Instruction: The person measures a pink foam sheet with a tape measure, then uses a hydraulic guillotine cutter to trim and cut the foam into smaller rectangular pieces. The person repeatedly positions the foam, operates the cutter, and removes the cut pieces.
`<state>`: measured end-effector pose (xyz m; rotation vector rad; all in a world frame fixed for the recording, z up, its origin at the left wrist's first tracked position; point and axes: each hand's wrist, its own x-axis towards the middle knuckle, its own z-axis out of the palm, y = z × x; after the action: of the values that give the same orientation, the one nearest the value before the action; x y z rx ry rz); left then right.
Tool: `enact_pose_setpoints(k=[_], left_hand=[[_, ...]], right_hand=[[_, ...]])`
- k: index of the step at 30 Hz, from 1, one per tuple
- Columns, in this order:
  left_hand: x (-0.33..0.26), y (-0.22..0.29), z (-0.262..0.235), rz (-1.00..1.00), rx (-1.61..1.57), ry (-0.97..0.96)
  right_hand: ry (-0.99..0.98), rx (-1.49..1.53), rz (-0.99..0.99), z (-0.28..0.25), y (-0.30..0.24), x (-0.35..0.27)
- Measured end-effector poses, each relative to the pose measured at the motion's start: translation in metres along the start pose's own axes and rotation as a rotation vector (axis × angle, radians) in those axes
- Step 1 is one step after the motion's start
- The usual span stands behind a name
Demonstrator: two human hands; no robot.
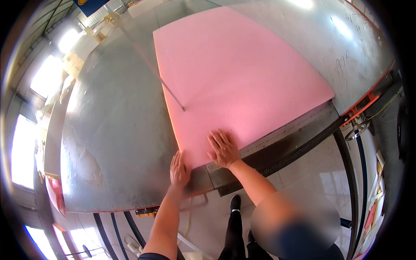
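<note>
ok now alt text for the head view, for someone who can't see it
A person's right hand rests palm down on a large pink slab near its close edge, with the left hand at its near left corner. The slab lies on a grey metal table; a thin rod reaches over it from the upper left.

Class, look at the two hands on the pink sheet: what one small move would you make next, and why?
Probably a gentle nudge with the left hand to fine-tune the pink sheet: that hand is at its near-left corner, while the right hand, resting on top, could steady it.
</note>
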<state>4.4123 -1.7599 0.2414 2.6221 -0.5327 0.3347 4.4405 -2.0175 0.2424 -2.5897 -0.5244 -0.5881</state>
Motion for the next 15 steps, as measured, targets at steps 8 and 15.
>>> enact_pose_setpoints(k=[8, 15], left_hand=[[0.067, -0.041, 0.024, -0.047, 0.032, -0.009], [0.114, -0.068, 0.040, -0.058, -0.018, 0.017]], right_hand=[[0.000, -0.013, 0.021, 0.035, 0.037, 0.061], [0.052, -0.017, 0.020, 0.064, 0.066, 0.103]])
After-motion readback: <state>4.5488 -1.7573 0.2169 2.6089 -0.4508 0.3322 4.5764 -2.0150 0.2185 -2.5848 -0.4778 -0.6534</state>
